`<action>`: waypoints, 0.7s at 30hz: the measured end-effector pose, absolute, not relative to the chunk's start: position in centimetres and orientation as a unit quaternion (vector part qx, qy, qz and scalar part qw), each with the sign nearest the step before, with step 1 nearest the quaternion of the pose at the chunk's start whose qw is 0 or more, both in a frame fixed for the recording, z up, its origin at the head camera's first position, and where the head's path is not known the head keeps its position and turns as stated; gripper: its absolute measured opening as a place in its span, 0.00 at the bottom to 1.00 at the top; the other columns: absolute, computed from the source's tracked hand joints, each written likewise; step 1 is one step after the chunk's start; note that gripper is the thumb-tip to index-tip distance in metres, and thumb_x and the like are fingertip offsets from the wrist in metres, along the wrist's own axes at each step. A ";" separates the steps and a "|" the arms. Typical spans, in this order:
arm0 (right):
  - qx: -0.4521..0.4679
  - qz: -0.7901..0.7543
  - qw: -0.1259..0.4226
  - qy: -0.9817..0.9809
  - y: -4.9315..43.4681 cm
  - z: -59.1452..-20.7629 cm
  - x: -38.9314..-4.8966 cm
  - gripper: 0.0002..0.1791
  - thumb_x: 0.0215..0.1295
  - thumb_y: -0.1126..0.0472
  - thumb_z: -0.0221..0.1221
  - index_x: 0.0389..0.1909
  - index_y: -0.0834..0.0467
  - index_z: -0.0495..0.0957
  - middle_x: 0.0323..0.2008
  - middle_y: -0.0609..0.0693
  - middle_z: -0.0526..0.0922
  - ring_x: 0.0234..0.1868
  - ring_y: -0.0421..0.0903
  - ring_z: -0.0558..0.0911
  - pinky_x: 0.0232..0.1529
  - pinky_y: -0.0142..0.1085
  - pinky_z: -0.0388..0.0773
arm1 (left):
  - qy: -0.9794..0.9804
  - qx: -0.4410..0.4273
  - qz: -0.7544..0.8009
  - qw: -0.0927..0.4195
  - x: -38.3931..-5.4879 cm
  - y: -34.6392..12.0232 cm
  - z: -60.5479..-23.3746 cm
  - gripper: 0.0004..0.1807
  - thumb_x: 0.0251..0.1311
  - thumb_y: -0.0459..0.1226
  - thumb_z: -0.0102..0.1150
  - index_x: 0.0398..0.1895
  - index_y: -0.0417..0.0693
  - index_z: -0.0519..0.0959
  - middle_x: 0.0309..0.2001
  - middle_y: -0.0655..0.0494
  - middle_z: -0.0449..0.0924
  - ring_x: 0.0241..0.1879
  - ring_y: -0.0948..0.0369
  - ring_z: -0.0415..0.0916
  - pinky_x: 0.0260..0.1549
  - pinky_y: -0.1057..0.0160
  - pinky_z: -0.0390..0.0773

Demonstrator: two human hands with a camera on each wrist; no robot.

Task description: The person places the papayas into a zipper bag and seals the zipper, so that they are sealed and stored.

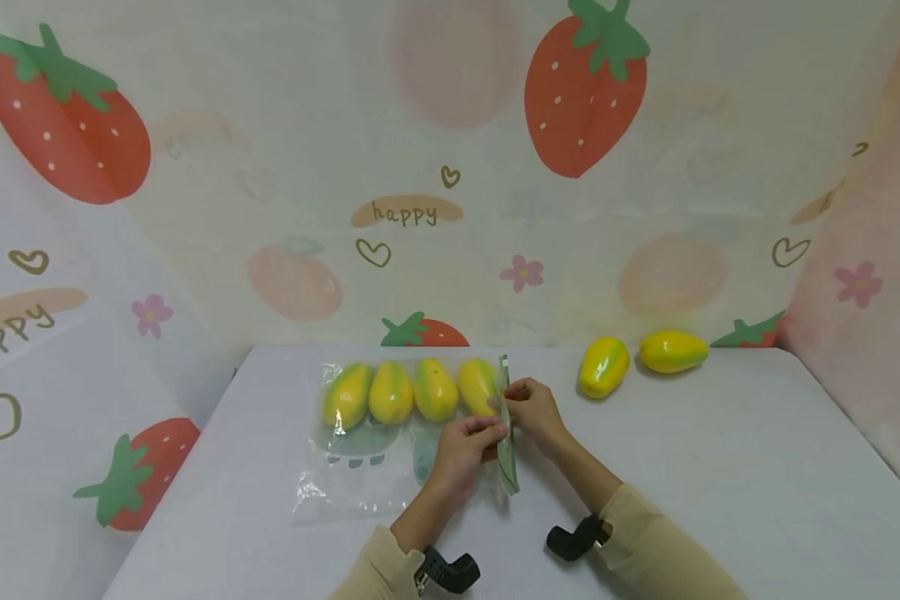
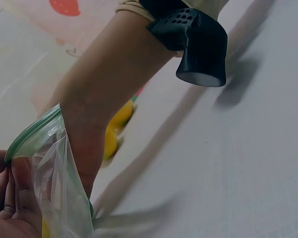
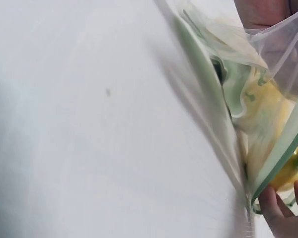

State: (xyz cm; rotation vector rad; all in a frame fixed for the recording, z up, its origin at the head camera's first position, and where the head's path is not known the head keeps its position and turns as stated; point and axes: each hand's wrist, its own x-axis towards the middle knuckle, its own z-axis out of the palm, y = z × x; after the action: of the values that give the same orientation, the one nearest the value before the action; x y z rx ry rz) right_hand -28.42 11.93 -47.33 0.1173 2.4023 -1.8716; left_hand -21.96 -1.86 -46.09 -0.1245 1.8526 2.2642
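A clear zip bag [image 1: 326, 492] with a green seal strip [image 1: 508, 471] lies on the table. Several yellow-green, mango-like fruits [image 1: 392, 392] sit in a row inside, along its far side. My left hand [image 1: 459, 458] pinches the bag's edge at the mouth, thumb and fingers at the strip. Farther along that same edge, my right hand [image 1: 536, 414] also pinches the bag. In the right wrist view, the two sides of the mouth stand apart, and a yellow fruit [image 3: 288, 173] shows beside the fingers of my right hand [image 3: 283, 218].
Two more yellow-green fruits, one tilted [image 1: 603, 367] and one lying sideways [image 1: 673, 352], rest at the table's back right. A strawberry-print cloth [image 1: 450, 275] hangs behind the white table [image 1: 720, 467]. Each wrist carries a black camera mount [image 1: 453, 573].
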 end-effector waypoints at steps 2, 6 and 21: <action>0.034 -0.610 0.046 0.791 11.9 -47.5 -28.5 0.18 0.60 0.61 0.64 0.46 0.68 0.77 0.43 0.62 0.82 0.38 0.46 0.78 0.35 0.29 0.76 | 0.632 -0.044 0.767 0.107 -22.0 -1.9 -46.1 0.12 0.60 0.33 0.63 0.43 0.32 0.81 0.29 0.63 0.80 0.28 0.68 0.76 0.31 0.71 0.79; 0.003 -0.606 0.068 0.792 12.2 -47.6 -28.7 0.19 0.63 0.63 0.58 0.52 0.69 0.77 0.50 0.64 0.81 0.45 0.47 0.80 0.42 0.31 0.78 | 0.639 -0.046 0.760 0.104 -22.1 -2.0 -46.1 0.13 0.60 0.34 0.63 0.43 0.32 0.81 0.29 0.63 0.80 0.28 0.67 0.76 0.31 0.71 0.79; -0.033 -0.591 0.116 0.798 14.3 -46.2 -28.2 0.20 0.66 0.62 0.55 0.56 0.68 0.77 0.55 0.63 0.80 0.40 0.44 0.81 0.40 0.36 0.83 | 0.631 -0.049 0.768 0.102 -21.9 -2.0 -46.1 0.14 0.61 0.34 0.62 0.45 0.31 0.80 0.29 0.61 0.81 0.28 0.67 0.78 0.32 0.71 0.80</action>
State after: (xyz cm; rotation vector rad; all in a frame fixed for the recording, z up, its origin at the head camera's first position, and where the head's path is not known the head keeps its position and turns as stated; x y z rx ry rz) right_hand -28.25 14.27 -46.17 -0.0970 2.3363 -1.7310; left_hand -21.89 -2.01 -46.11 -0.1444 1.8631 2.2670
